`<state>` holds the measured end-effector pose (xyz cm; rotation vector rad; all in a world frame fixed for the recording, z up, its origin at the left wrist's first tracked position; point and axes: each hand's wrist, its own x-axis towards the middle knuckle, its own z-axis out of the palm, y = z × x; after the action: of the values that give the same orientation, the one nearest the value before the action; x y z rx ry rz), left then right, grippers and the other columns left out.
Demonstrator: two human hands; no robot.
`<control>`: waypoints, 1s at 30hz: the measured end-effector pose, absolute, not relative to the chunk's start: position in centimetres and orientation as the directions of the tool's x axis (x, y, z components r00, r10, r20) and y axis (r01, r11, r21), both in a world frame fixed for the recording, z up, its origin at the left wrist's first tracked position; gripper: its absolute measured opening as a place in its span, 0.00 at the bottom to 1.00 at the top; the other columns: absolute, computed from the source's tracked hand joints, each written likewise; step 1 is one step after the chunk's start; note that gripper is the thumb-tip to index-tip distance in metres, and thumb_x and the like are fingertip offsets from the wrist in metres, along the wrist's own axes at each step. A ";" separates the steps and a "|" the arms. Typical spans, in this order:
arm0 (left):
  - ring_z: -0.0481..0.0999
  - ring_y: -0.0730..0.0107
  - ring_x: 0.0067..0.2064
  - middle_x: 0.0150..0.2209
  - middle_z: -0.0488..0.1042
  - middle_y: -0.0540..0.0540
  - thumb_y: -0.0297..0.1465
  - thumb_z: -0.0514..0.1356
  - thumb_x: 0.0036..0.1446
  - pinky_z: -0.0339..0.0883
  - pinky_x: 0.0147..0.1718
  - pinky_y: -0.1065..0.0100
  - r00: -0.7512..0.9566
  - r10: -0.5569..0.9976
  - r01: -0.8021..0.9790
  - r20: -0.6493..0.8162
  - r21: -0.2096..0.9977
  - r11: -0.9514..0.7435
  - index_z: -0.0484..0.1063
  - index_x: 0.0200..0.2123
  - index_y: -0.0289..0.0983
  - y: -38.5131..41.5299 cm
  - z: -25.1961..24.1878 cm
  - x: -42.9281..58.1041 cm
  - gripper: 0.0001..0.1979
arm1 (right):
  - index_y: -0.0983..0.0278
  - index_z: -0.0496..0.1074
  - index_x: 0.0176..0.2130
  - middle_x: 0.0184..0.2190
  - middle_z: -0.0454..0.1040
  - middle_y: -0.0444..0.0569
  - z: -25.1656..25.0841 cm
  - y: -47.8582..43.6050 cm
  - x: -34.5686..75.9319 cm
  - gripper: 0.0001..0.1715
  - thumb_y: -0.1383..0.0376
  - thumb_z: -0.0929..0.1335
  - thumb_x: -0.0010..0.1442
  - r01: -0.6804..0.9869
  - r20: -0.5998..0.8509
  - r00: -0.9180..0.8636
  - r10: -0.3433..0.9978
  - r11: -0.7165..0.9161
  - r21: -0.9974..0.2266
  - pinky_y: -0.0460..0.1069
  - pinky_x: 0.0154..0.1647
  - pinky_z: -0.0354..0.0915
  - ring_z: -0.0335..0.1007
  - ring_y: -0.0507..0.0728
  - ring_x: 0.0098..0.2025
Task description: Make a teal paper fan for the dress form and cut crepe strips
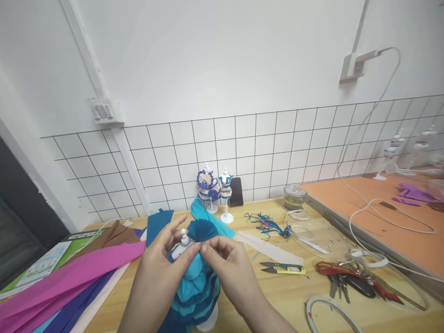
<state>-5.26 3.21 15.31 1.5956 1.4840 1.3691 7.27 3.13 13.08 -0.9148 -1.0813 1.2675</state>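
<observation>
A miniature white dress form stands before me in a tiered turquoise and dark teal crepe paper skirt. My left hand is curved around its upper body, with the thumb pressed near the front of the bust. At that thumb tip, my right hand pinches the base of a pleated dark teal paper fan. The fan spreads upward beside the form's neck knob. The fingertips hide the exact point where fan and bodice meet. Part of the white round base shows below the skirt.
Crepe paper strips, including a magenta one, lie at left. Two decorated dress forms and a phone stand by the wall. Thread snips, a paper strip, thread scraps, keys and a glass jar lie right.
</observation>
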 end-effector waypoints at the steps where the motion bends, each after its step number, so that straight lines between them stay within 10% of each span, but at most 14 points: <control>1: 0.70 0.55 0.49 0.41 0.73 0.44 0.40 0.63 0.43 0.67 0.43 0.60 -0.128 0.948 0.374 0.292 0.900 -0.226 0.65 0.51 0.42 3.2 15.3 -5.3 0.30 | 0.67 0.70 0.22 0.17 0.66 0.43 13.0 3.2 7.3 0.17 0.54 0.69 0.44 -0.264 0.116 -0.017 0.993 0.107 -0.958 0.45 0.22 0.54 0.57 0.50 0.21; 30: 0.70 0.62 0.48 0.44 0.73 0.46 0.39 0.59 0.49 0.66 0.44 0.65 -0.115 0.943 0.398 0.313 0.884 -0.245 0.67 0.42 0.42 2.6 15.7 -4.5 0.17 | 0.68 0.70 0.21 0.16 0.67 0.41 12.3 3.5 7.1 0.15 0.57 0.71 0.44 -0.333 0.104 0.019 0.994 0.104 -0.937 0.43 0.21 0.55 0.57 0.48 0.20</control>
<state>-4.45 2.63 15.71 1.6371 1.4856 1.3562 7.08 3.49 12.35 -0.8831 -1.0036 1.2733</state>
